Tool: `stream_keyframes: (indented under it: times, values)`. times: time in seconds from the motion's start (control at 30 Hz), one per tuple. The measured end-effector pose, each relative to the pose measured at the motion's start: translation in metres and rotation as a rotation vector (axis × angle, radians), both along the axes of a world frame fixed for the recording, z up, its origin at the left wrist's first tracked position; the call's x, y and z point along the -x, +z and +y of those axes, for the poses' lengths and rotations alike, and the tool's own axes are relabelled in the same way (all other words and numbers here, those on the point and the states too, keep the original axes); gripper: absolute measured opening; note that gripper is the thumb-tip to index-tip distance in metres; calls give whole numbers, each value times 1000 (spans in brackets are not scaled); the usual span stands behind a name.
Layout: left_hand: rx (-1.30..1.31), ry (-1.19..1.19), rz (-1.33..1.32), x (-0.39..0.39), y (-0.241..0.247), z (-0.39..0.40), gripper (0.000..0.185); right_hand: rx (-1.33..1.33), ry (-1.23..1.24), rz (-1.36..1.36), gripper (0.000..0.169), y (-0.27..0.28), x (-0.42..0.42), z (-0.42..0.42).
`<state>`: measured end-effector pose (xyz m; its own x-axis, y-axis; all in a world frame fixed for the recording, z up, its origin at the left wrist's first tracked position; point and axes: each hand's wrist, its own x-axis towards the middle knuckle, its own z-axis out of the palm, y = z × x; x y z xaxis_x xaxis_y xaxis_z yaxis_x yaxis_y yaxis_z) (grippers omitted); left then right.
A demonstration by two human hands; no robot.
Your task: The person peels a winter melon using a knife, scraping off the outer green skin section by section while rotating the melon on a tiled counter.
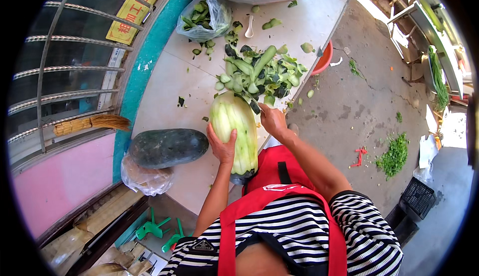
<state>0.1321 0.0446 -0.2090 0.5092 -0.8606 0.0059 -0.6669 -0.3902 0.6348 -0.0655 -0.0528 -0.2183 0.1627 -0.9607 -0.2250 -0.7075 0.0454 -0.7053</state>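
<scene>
A large winter melon (243, 137), mostly pared to pale green flesh, lies lengthwise on the tiled counter in front of me. Dark rind (242, 178) still covers its near end. My left hand (223, 145) grips the melon's left side, thumb on top. In my right hand (274, 120) is a thin-bladed knife or peeler (250, 95), its blade at the melon's far right end; the fist hides its handle. Beyond the melon is a heap of green peelings (275, 72). To the left, an unpeeled dark winter melon (170, 148) rests partly over a clear plastic bag (146, 177).
At the counter's far end are a wide metal basin (264, 0), a bag of peelings (204, 20) and a white spoon (249, 27). An orange-red tub (325, 59) stands beside the right edge. A barred window (75, 55) borders the left; greens (393, 155) lie on the floor.
</scene>
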Motion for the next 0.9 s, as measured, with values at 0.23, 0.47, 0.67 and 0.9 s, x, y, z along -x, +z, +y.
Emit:
stream_keyframes:
  times: [0.23,0.47,0.67,0.9]
  values:
    - [-10,-29,6,-1,1,-1,101,37,214,122,39,14,8,21]
    - [-5,-26,24,1,2,-1,99,-90,128,158,32,-65,-30,-28]
    - [-34,27,188,-20,-3,0,91,-16,17,-39,30,-17,-30,-19]
    - [18,-10,289,-37,-13,-1,93,-38,43,-2,37,12,-11,43]
